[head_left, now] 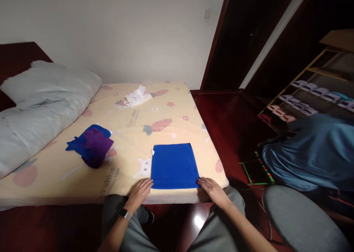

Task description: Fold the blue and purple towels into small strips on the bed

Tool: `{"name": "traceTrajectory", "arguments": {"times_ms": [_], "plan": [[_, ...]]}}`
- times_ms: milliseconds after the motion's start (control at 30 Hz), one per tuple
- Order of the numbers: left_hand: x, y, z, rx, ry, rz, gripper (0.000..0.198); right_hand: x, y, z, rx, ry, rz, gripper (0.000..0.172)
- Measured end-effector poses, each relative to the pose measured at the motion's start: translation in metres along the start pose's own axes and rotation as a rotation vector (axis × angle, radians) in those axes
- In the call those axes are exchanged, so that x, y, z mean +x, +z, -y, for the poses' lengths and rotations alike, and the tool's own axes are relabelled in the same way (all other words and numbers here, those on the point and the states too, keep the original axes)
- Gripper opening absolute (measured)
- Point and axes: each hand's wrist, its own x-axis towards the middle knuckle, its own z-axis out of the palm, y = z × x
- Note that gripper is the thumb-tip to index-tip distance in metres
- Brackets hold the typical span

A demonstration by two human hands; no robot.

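A folded blue cloth [174, 165] lies flat near the front edge of the bed [166, 108], which has a yellow cartoon-print sheet. My left hand [140, 193], with a watch on the wrist, rests at the cloth's near left corner, fingers curled on the edge. At the near right corner sits my right hand [212, 188], its fingertips pinching the cloth. Further left on the sheet lies a crumpled pile of blue and purple cloths [92, 146].
A grey duvet [41, 104] is heaped along the bed's left side. A white plastic bag [136, 95] lies near the far edge. To the right are a dark red floor, a shoe rack [309, 97], a blue fabric heap [312, 152] and a grey seat [298, 219].
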Motion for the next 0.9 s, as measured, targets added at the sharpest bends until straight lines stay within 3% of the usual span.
{"name": "traceTrajectory", "arguments": {"times_ms": [133, 333, 500, 667, 767, 900], "plan": [[-0.002, 0.009, -0.002, -0.115, -0.134, -0.047, 0.039, -0.010, 0.015, 0.004, 0.081, 0.094, -0.042, 0.046], [0.008, 0.021, 0.000, -0.388, -0.405, -0.184, 0.023, 0.008, 0.017, 0.003, 0.320, 0.354, -0.164, 0.030], [0.023, 0.040, -0.008, -0.284, -0.532, -0.345, 0.029, 0.031, 0.022, -0.006, 0.435, 0.559, -0.200, 0.037], [0.034, 0.052, -0.028, -0.197, -0.573, -0.488, 0.039, 0.042, 0.040, -0.002, 0.199, 0.624, -0.297, 0.041], [0.033, 0.051, -0.029, -0.172, -0.573, -0.480, 0.043, 0.043, 0.045, 0.006, 0.035, 0.647, -0.325, 0.040], [0.031, 0.048, -0.016, -0.117, -0.517, -0.427, 0.039, 0.043, 0.041, 0.009, -0.088, 0.621, -0.242, 0.038]]}}
